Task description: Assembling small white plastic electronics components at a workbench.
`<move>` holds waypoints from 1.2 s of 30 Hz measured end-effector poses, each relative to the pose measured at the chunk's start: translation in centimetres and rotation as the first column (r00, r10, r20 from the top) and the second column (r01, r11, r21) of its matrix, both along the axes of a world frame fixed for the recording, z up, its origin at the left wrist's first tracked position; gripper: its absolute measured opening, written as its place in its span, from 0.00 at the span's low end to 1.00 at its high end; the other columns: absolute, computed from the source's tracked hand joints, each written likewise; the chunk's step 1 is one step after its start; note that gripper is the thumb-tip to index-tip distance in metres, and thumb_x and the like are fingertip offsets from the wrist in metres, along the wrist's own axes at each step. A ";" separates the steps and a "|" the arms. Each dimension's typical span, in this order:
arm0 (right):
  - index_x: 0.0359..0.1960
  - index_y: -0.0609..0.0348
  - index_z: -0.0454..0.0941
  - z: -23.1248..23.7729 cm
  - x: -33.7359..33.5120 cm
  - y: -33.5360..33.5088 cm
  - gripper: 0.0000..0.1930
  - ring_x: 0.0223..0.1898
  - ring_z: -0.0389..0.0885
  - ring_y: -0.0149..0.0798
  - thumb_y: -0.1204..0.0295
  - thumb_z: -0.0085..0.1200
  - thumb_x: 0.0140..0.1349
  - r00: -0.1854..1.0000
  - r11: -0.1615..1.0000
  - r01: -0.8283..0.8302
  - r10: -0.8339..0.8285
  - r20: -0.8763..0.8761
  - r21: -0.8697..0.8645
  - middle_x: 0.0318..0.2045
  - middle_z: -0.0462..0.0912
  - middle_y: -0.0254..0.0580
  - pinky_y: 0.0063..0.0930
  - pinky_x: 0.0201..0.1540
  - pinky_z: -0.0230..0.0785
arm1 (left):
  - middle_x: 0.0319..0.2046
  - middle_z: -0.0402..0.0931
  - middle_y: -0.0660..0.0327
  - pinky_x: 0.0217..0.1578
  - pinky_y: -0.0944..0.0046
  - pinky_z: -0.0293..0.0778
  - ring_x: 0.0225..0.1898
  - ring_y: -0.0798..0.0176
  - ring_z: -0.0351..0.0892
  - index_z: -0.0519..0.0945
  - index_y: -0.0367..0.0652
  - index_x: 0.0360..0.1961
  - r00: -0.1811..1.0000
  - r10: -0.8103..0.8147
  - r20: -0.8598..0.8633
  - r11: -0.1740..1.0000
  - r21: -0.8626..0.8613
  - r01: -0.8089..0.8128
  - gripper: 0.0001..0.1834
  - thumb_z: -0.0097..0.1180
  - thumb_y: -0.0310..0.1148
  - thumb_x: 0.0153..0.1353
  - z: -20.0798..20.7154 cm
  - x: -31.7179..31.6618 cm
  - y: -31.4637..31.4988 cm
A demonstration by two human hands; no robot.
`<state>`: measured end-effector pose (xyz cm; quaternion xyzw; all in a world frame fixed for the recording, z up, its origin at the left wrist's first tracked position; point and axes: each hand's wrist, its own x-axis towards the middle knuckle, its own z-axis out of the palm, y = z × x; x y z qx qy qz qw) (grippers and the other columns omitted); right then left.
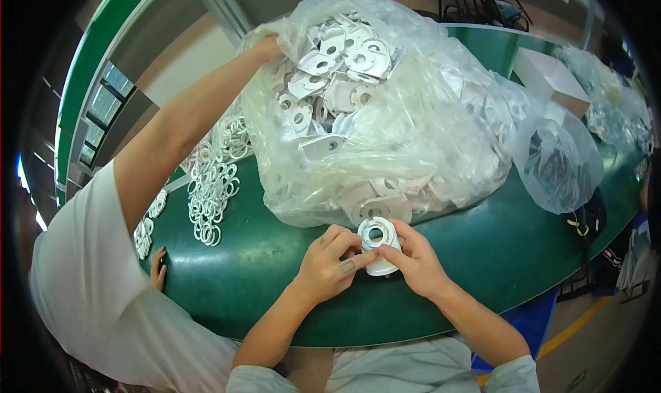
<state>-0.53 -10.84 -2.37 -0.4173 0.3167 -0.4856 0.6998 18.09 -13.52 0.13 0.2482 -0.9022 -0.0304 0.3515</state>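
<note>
Between my two hands, above the near part of the green table (268, 276), is a white plastic part (383, 263) with a round raised collar and a hole through it. My right hand (417, 261) grips its right side, thumb on the front face. From the left, my left hand (332, 263) presses its fingertips against the collar, fingers bent and closed on the part. Just beyond my hands lies a large clear plastic bag (296, 193), its mouth open on many similar white parts (341, 93).
At left, a co-worker's arm (186, 135) reaches to the bag, and their other hand (158, 269) rests at the table edge. White rings (210, 200) lie piled left of the bag. An open white box (551, 79) and another clear bag (599, 90) stand far right.
</note>
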 end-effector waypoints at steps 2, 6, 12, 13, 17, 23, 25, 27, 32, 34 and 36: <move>0.56 0.65 0.63 -0.1 0.0 0.0 0.19 0.47 0.76 0.30 0.80 0.47 0.62 1.000 1.000 -0.001 0.001 0.025 -0.018 0.46 0.76 0.40 0.23 0.46 0.71 | 0.32 0.70 0.64 0.25 0.66 0.70 0.30 0.60 0.69 0.82 0.52 0.41 0.999 -0.024 0.032 0.999 0.026 0.023 0.27 0.58 0.16 0.36 0.1 0.2 0.1; 0.57 0.64 0.62 0.1 -0.5 -0.4 0.20 0.45 0.78 0.31 0.81 0.46 0.63 0.999 0.999 0.000 -0.003 0.044 0.046 0.46 0.77 0.42 0.22 0.45 0.72 | 0.33 0.71 0.63 0.26 0.67 0.72 0.30 0.61 0.72 0.82 0.50 0.41 0.998 -0.060 -0.025 0.993 0.099 0.062 0.27 0.58 0.16 0.37 -0.1 0.6 -0.7; 0.60 0.64 0.59 1.7 0.3 -0.5 0.22 0.41 0.81 0.36 0.81 0.44 0.62 1.000 1.000 0.007 -0.007 0.006 0.019 0.45 0.77 0.44 0.26 0.42 0.74 | 0.37 0.74 0.60 0.33 0.73 0.73 0.32 0.71 0.75 0.75 0.37 0.48 0.785 0.414 -0.461 0.593 0.791 0.152 0.19 0.58 0.19 0.53 -0.5 -0.1 0.3; 0.60 0.64 0.59 1.6 0.6 -0.4 0.23 0.40 0.82 0.37 0.81 0.43 0.62 0.998 0.998 0.041 -0.042 -0.038 -0.038 0.44 0.77 0.45 0.27 0.41 0.75 | 0.36 0.74 0.61 0.32 0.76 0.72 0.32 0.74 0.74 0.72 0.33 0.50 0.770 0.431 -0.470 0.513 0.830 0.220 0.18 0.58 0.23 0.57 -0.3 -0.5 0.4; 0.61 0.64 0.58 1.5 0.4 -0.6 0.24 0.37 0.82 0.39 0.82 0.43 0.61 1.000 0.999 -0.012 0.013 -0.026 0.037 0.44 0.77 0.46 0.28 0.41 0.76 | 0.34 0.75 0.62 0.29 0.77 0.70 0.31 0.75 0.74 0.72 0.33 0.49 0.793 0.468 -0.390 0.364 0.903 0.230 0.18 0.57 0.22 0.58 0.3 -0.3 0.3; 0.61 0.64 0.58 1.5 0.5 -0.3 0.25 0.38 0.82 0.39 0.84 0.43 0.60 0.999 1.000 -0.006 0.005 -0.050 -0.019 0.44 0.77 0.46 0.29 0.41 0.76 | 0.33 0.77 0.63 0.27 0.77 0.68 0.30 0.76 0.73 0.74 0.33 0.48 0.769 0.466 -0.437 0.287 0.897 0.337 0.17 0.58 0.23 0.57 0.0 0.0 0.2; 0.61 0.64 0.58 1.5 0.4 -0.3 0.26 0.38 0.82 0.39 0.84 0.43 0.60 0.998 1.000 -0.010 0.009 -0.069 -0.014 0.45 0.77 0.46 0.30 0.41 0.76 | 0.33 0.77 0.63 0.26 0.77 0.68 0.29 0.76 0.73 0.74 0.34 0.48 0.773 0.454 -0.443 0.299 0.893 0.336 0.17 0.58 0.23 0.57 0.0 0.0 0.2; 0.61 0.64 0.58 2.0 0.2 -0.3 0.26 0.39 0.82 0.39 0.85 0.44 0.60 0.997 1.000 -0.027 0.027 -0.069 0.007 0.45 0.77 0.46 0.30 0.42 0.76 | 0.33 0.77 0.63 0.26 0.77 0.68 0.29 0.76 0.73 0.74 0.34 0.48 0.776 0.444 -0.448 0.313 0.889 0.335 0.17 0.58 0.24 0.57 0.0 0.1 0.2; 0.61 0.64 0.58 1.6 0.5 -0.2 0.25 0.40 0.82 0.39 0.84 0.44 0.60 0.997 0.999 -0.030 0.028 -0.076 -0.023 0.46 0.76 0.46 0.29 0.43 0.76 | 0.30 0.77 0.64 0.24 0.76 0.67 0.25 0.76 0.71 0.77 0.33 0.46 0.754 0.475 -0.454 0.257 0.891 0.375 0.13 0.57 0.25 0.59 -0.2 0.4 0.0; 0.59 0.65 0.61 2.0 0.5 -0.1 0.23 0.40 0.82 0.38 0.84 0.45 0.60 0.994 0.998 -0.024 0.018 -0.104 -0.053 0.45 0.77 0.45 0.28 0.44 0.75 | 0.29 0.77 0.63 0.23 0.76 0.67 0.24 0.76 0.70 0.78 0.33 0.44 0.765 0.466 -0.444 0.283 0.894 0.347 0.12 0.57 0.25 0.59 -0.1 0.4 -0.1; 0.57 0.66 0.62 1.4 0.2 -0.2 0.22 0.40 0.81 0.37 0.83 0.46 0.60 0.982 0.994 -0.024 0.004 -0.190 -0.105 0.45 0.77 0.44 0.28 0.45 0.74 | 0.28 0.77 0.63 0.23 0.75 0.66 0.23 0.76 0.69 0.79 0.33 0.43 0.777 0.450 -0.440 0.313 0.893 0.324 0.11 0.56 0.25 0.59 0.3 0.1 -0.2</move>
